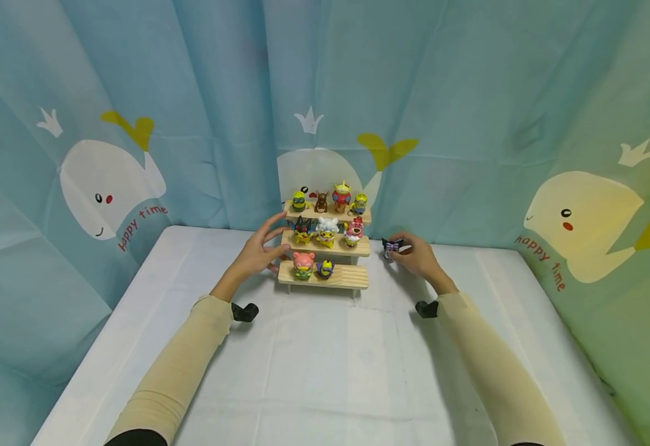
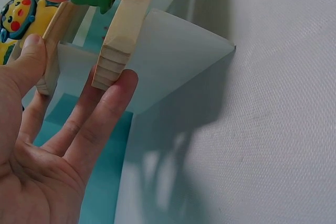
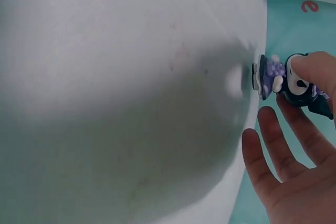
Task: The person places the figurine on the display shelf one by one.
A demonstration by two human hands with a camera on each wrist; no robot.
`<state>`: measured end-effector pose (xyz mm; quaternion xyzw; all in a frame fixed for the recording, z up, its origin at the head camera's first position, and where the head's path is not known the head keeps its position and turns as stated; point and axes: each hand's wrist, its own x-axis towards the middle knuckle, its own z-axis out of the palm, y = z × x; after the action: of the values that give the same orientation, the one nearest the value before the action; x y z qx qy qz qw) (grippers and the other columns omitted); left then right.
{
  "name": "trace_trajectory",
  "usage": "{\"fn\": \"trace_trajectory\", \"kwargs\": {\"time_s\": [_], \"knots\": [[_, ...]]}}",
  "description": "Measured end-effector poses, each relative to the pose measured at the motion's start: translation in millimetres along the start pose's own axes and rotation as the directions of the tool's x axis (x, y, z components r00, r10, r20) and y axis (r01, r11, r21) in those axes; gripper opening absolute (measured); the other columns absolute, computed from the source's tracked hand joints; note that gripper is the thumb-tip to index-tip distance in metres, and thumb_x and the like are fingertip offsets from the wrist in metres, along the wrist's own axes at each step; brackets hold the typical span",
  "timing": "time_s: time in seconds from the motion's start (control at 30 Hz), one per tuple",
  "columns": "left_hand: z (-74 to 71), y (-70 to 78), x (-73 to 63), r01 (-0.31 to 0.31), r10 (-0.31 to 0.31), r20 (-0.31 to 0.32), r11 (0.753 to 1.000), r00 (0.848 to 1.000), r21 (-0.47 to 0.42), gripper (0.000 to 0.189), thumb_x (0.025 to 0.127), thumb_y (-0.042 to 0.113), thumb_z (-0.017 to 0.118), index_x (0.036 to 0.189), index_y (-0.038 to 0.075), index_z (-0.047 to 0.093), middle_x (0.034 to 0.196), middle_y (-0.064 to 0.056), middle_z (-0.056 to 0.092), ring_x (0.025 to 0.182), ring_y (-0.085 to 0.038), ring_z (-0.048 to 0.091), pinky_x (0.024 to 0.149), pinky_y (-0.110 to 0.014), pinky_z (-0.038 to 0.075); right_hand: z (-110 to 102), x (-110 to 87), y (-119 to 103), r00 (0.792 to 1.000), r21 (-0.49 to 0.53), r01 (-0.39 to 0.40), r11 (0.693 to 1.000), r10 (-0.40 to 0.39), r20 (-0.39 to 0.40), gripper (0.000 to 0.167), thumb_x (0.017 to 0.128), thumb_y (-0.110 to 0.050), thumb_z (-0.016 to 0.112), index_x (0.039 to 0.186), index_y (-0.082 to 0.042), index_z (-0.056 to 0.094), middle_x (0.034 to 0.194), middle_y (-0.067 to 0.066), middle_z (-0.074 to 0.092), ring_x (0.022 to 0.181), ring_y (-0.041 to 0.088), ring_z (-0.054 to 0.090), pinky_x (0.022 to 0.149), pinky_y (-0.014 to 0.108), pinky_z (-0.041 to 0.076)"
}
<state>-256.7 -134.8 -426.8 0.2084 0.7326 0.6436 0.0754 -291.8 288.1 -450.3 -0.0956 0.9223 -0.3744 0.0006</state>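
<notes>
My right hand [image 1: 416,256] pinches a small black, white and purple figurine [image 1: 392,249] between thumb and index finger, just right of a three-tier display shelf [image 1: 353,277]. In the right wrist view the figurine [image 3: 296,85] has a white face and dark pointed ears; the other fingers are spread. My left hand [image 1: 254,253] touches the shelf's left end with spread, fairly straight fingers. From the left wrist, its thumb lies at the middle board [image 2: 50,72] and a fingertip meets the end of the bottom board [image 2: 118,59].
Several figurines stand on each of the upper two tiers, among them a red-suited green one [image 1: 342,197]. A pink figurine [image 1: 304,265] and a small yellow-and-purple one [image 1: 325,268] occupy the bottom tier's left part. A blue curtain [image 1: 219,124] hangs right behind the white table [image 1: 325,365].
</notes>
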Motion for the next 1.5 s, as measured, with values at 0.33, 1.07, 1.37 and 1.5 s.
{"fn": "trace_trajectory", "kwargs": {"time_s": [0.33, 1.07, 1.37, 1.5], "knots": [[-3.9, -16.4, 5.3, 0.033, -0.033, -0.005, 0.999, 0.999, -0.025, 0.078, 0.102, 0.011, 0.065, 0.165, 0.034, 0.024, 0.165, -0.021, 0.029, 0.092, -0.044, 0.072, 0.071, -0.079, 0.048, -24.0, -17.9, -5.0, 0.996, -0.048, 0.091, 0.995, -0.090, 0.020, 0.034, 0.098, -0.018, 0.073, 0.130, -0.009, 0.063, 0.127, 0.021, 0.065, 0.109, 0.042, 0.067, 0.086, 0.057, 0.057], [-4.1, -26.8, 10.1, 0.004, -0.004, -0.016, 1.000, 1.000, 0.028, 0.075, 0.102, 0.019, 0.066, 0.160, 0.047, 0.028, 0.163, -0.011, 0.037, 0.098, -0.036, 0.073, 0.065, -0.067, 0.057, -70.5, -83.8, -36.3, 0.969, -0.023, 0.242, 0.970, -0.243, -0.049, 0.034, 0.096, -0.012, 0.075, 0.128, -0.008, 0.065, 0.115, 0.013, 0.070, 0.097, 0.021, 0.071, 0.075, 0.021, 0.057], [-4.1, -26.7, 9.4, 0.006, -0.005, -0.021, 1.000, 1.000, 0.026, 0.075, 0.102, 0.018, 0.066, 0.159, 0.049, 0.029, 0.163, -0.009, 0.038, 0.095, -0.032, 0.074, 0.064, -0.065, 0.058, -74.7, -107.7, -36.5, 0.951, 0.036, 0.302, 0.953, -0.299, -0.082, 0.035, 0.092, -0.002, 0.077, 0.125, -0.004, 0.066, 0.110, 0.014, 0.070, 0.095, 0.006, 0.068, 0.078, 0.016, 0.058], [-4.6, -26.7, 8.9, -0.001, 0.002, -0.019, 1.000, 1.000, 0.028, 0.075, 0.102, 0.019, 0.067, 0.159, 0.048, 0.029, 0.163, -0.011, 0.038, 0.095, -0.032, 0.074, 0.062, -0.062, 0.059, -74.5, -116.3, -37.2, 0.949, 0.042, 0.308, 0.951, -0.303, -0.086, 0.036, 0.091, 0.000, 0.078, 0.124, -0.005, 0.067, 0.109, 0.014, 0.071, 0.094, 0.006, 0.069, 0.077, 0.016, 0.058]]}}
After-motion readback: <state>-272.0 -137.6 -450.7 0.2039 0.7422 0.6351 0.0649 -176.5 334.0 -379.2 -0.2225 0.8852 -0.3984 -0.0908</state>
